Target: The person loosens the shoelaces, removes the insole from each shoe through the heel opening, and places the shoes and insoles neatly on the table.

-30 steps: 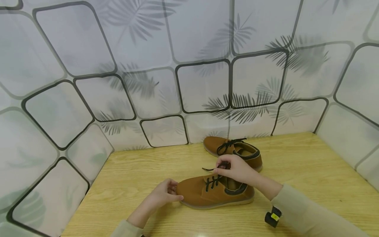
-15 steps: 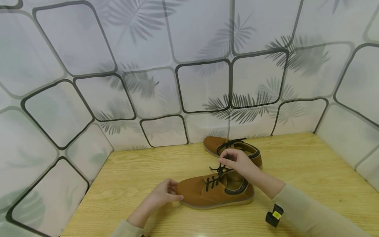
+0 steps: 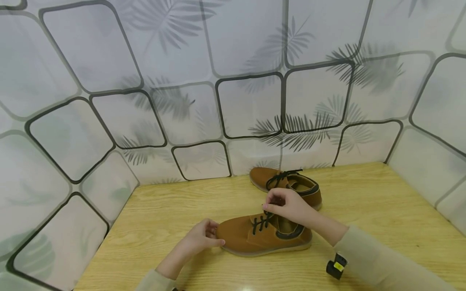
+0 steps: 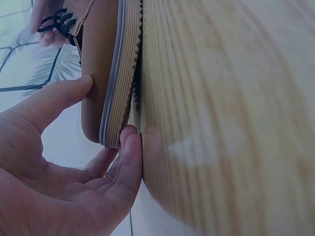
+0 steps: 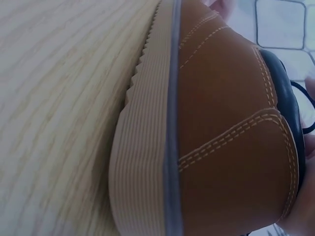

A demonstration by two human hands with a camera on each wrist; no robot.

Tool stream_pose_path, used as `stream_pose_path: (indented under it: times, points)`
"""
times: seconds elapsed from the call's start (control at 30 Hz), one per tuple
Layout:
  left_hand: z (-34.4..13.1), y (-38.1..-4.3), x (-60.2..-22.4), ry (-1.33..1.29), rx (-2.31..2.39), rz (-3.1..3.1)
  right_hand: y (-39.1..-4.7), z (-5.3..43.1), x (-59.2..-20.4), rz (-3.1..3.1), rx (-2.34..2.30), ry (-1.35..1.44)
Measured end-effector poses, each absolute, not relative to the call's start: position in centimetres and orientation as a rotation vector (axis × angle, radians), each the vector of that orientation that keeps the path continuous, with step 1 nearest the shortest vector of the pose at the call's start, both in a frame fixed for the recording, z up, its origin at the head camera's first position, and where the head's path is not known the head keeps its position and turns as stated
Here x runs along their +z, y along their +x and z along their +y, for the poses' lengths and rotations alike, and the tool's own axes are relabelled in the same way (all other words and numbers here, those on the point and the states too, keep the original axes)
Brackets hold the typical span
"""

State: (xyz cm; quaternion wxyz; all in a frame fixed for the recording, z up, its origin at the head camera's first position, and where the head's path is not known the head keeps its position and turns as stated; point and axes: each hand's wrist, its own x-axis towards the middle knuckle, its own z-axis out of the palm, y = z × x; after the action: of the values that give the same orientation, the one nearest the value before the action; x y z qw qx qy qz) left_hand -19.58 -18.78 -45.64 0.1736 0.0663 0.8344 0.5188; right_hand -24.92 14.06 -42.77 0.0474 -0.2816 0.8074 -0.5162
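Observation:
A brown leather shoe (image 3: pixel 236 234) lies sole down on the wooden table, toe to the left. Its toe is held by my left hand (image 3: pixel 201 237); in the left wrist view the thumb (image 4: pixel 81 87) presses the upper while the fingers curl at the sole's edge. Above the tongue, my right hand (image 3: pixel 291 207) pinches the black shoelace (image 3: pixel 261 222), partly hidden behind the fingers. A loop of lace (image 4: pixel 61 22) shows near that hand in the left wrist view. The right wrist view is filled mostly by the shoe's heel and side (image 5: pixel 226 118).
The matching brown shoe (image 3: pixel 262 177), its black lace tied in a bow, stands behind the first, close to the right hand. Patterned fabric walls (image 3: pixel 251 105) enclose the wooden table (image 3: pixel 164 210) at the back and sides.
My right hand rose and shifted right off the knotted lace, then came back down and left to the lace above the tongue. The left hand and both shoes have stayed put.

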Motion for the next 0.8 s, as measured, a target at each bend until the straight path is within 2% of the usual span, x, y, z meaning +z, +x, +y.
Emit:
stream_pose_path:
  times: [0.37,0.8]
  points:
    - [-18.80,-19.57,-45.67,0.195,1.476,2.366,-24.81,13.85,-42.79,2.590,-1.330,-1.061]
    - [-18.75,-19.49,-45.51,0.192,1.475,2.368,-25.15,14.11,-42.91,2.467,-1.599,-0.853]
